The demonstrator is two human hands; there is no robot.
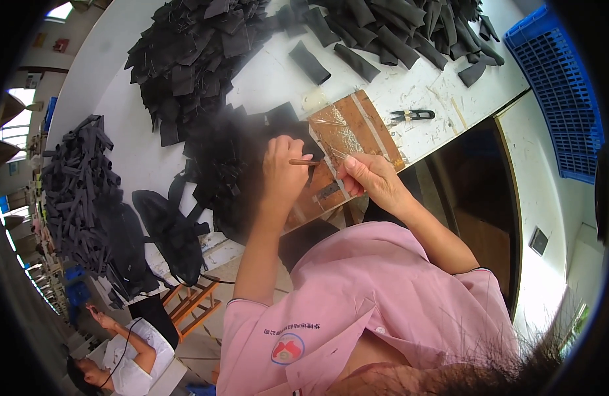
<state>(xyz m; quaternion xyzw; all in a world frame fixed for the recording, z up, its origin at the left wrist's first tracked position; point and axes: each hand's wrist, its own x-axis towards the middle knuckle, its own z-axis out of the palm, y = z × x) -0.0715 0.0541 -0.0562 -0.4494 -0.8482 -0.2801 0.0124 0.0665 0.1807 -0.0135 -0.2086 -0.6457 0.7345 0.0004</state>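
Note:
My left hand (283, 173) is closed around a thin brown stick (302, 162) with a dark tip, held over a brown work board (364, 122) at the near edge of the white table (126, 152). My right hand (372, 178) is just to its right, fingertips pinched at the board's edge on something small that I cannot make out. The board's surface looks shiny and smeared. A heap of black fabric pieces (222, 168) lies directly left of my left hand.
More black pieces are piled at the back left (192, 53), back right (397, 26) and far left (77, 191). Small black snips (411, 115) lie right of the board. A blue crate (562, 92) stands at right. Another person (123, 356) sits at lower left beside an orange stool (192, 303).

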